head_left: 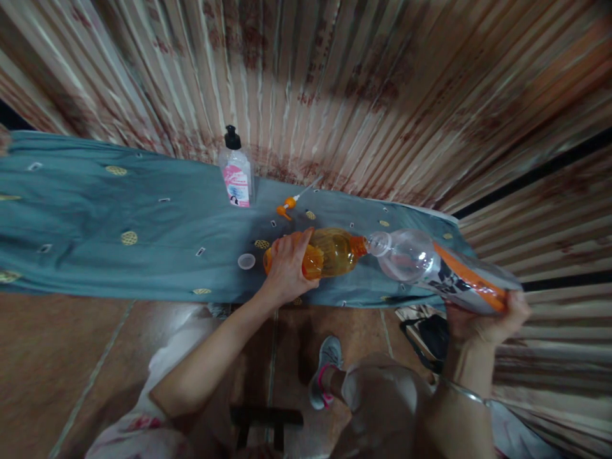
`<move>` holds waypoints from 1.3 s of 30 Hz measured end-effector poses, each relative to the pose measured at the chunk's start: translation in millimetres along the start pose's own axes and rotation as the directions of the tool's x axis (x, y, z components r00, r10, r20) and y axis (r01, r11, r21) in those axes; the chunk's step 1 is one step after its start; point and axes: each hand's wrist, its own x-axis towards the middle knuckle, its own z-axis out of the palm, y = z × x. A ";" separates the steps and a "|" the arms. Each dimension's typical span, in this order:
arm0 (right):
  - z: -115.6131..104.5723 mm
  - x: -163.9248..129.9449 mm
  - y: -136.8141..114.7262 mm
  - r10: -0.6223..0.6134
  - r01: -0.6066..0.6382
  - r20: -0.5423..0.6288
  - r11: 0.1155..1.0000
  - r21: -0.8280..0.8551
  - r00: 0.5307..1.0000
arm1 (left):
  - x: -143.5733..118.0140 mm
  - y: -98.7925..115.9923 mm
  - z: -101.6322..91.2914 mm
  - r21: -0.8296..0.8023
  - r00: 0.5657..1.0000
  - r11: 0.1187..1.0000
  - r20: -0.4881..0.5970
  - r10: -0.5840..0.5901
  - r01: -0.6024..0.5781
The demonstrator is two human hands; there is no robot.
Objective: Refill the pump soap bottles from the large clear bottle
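The amber bottle (337, 252) sits in the left hand (289, 268), which is closed around its base end. To the amber bottle's right, the right hand (492, 322) grips a clear bottle (406, 255), mouth to mouth with it, touching or nearly so. Beneath spreads the blue-green, cloth-covered table (162, 236); beyond the amber bottle hang pleated curtains (287, 83), and tiled floor (52, 357) shows on its near side.

amber bottle (337, 252): uncapped, tilted | clear bottle (410, 256): orange-banded, tilted | 2 mouths close together
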 end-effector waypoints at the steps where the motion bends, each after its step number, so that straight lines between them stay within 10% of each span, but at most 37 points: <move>1: -0.1 0.0 0.1 -0.001 0.001 0.003 1.000 -0.002 1.000 | -0.1 0.0 0.1 -0.001 1.000 1.000 -0.001 -0.001 0.001; 39: 6.0 -2.3 -5.4 0.016 -0.016 0.012 1.000 0.007 1.000 | 0.2 -0.1 -0.4 0.003 1.000 1.000 0.012 -0.003 0.003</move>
